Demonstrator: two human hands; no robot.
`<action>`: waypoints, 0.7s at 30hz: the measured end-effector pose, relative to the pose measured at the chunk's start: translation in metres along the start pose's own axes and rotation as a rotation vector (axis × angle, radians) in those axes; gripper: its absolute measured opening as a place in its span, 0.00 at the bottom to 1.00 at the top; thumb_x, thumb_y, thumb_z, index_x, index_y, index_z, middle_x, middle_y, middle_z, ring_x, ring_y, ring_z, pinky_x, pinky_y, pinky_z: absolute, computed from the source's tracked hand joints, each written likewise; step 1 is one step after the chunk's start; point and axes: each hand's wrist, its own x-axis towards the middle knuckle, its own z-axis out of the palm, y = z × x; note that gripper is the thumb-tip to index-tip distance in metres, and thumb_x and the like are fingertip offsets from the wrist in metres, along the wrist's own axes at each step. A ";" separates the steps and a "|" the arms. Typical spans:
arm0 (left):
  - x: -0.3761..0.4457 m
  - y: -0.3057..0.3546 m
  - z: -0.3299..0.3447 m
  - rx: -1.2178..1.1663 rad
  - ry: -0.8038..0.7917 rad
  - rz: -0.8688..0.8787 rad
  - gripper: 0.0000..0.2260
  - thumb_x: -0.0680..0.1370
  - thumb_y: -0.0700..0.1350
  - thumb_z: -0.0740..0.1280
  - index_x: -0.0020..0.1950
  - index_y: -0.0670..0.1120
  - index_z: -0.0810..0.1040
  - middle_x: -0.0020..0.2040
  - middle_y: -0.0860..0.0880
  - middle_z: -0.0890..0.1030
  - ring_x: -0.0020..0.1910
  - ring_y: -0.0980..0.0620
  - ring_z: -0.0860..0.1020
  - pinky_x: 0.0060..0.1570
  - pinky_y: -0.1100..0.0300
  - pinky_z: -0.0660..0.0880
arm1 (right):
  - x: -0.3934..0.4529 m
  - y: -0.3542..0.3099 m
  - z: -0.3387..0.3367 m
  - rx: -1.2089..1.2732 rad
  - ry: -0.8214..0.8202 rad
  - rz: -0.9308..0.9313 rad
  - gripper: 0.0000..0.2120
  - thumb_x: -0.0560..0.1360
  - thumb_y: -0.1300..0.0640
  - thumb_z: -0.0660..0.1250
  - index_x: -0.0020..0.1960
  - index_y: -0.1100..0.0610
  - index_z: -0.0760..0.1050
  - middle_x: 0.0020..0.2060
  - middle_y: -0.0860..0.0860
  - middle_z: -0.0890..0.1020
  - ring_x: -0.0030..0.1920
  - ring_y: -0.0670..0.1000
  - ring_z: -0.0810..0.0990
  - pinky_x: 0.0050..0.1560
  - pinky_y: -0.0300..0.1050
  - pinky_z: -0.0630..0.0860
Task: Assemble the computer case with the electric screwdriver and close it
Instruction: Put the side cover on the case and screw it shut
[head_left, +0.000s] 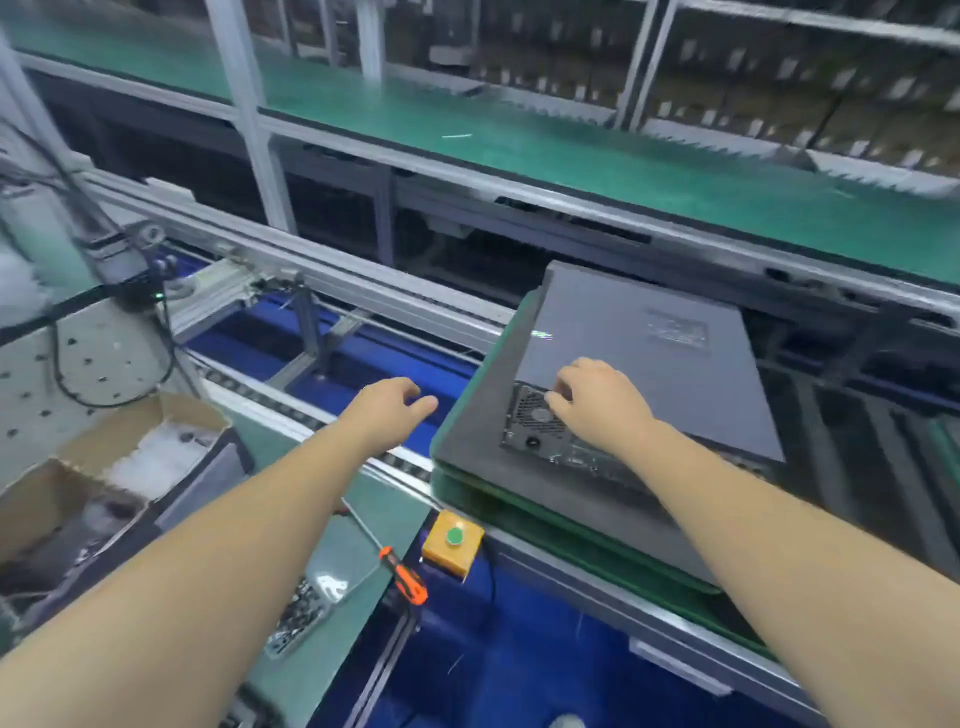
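At three o'clock on the foam-topped pallet (467, 431), the computer case (649, 358) was fingered at its rear edge by the right hand (597, 410), grasp undeterminable; the left hand (389, 410) was held relaxed, empty; closing seemed underway; screws were probably needed next.

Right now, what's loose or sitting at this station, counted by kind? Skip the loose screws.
Computer case: 1
Orange-handled screwdriver: 1
Yellow button box: 1
Cardboard boxes: 1 for sure; blur hides any others
Screw tray: 1
Total: 5
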 end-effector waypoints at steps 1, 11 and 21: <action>-0.014 -0.025 -0.009 -0.015 0.028 -0.040 0.18 0.80 0.59 0.66 0.62 0.49 0.81 0.60 0.50 0.82 0.60 0.48 0.79 0.58 0.55 0.74 | 0.007 -0.032 0.013 0.015 0.001 -0.069 0.15 0.84 0.47 0.62 0.55 0.57 0.80 0.53 0.55 0.79 0.58 0.59 0.76 0.55 0.52 0.73; -0.225 -0.214 -0.029 -0.048 0.145 -0.614 0.08 0.79 0.50 0.69 0.50 0.47 0.85 0.51 0.47 0.86 0.52 0.47 0.82 0.49 0.57 0.74 | -0.041 -0.295 0.156 0.076 -0.468 -0.635 0.13 0.83 0.51 0.63 0.57 0.58 0.81 0.56 0.59 0.82 0.58 0.62 0.81 0.55 0.53 0.79; -0.330 -0.235 0.019 -0.218 0.335 -0.915 0.09 0.79 0.47 0.66 0.50 0.45 0.84 0.48 0.47 0.85 0.44 0.46 0.79 0.45 0.58 0.76 | -0.109 -0.397 0.255 0.041 -0.559 -0.583 0.23 0.82 0.40 0.62 0.64 0.58 0.74 0.57 0.56 0.84 0.58 0.60 0.84 0.49 0.50 0.75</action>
